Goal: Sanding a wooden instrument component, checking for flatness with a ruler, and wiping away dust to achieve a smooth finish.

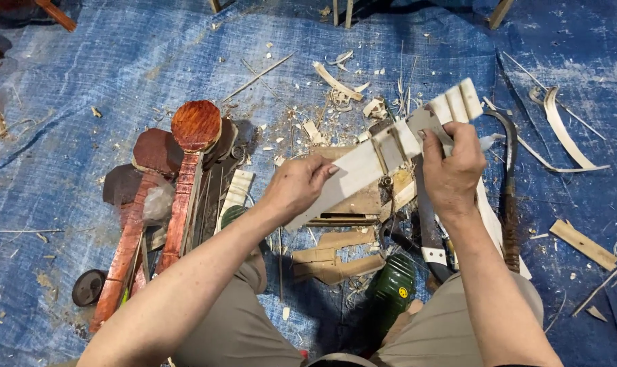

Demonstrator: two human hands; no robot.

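Gripping the pale notched wooden piece [383, 160] above the blue tarp [118, 81], left hand [298, 185] clamped on its lower end, right hand [452, 166] closed round the slotted top, probably wants firm two-handed support clear of the saw [429, 228] and shavings [335, 81].

**A woodworking spot on a tarp-covered floor**

This is a makeshift woodcraft workshop, set up on the ground. A worn blue tarp [84, 61] covers the floor and is dusted with sawdust, pale wood shavings [335, 81] and long curled strips [567, 136]. Reddish varnished carved pieces [186, 170] with rounded heads lie stacked to one side. Offcuts of pale wood [335, 261], a saw [431, 231] and a curved blade [509, 183] are scattered around the seated person's knees.
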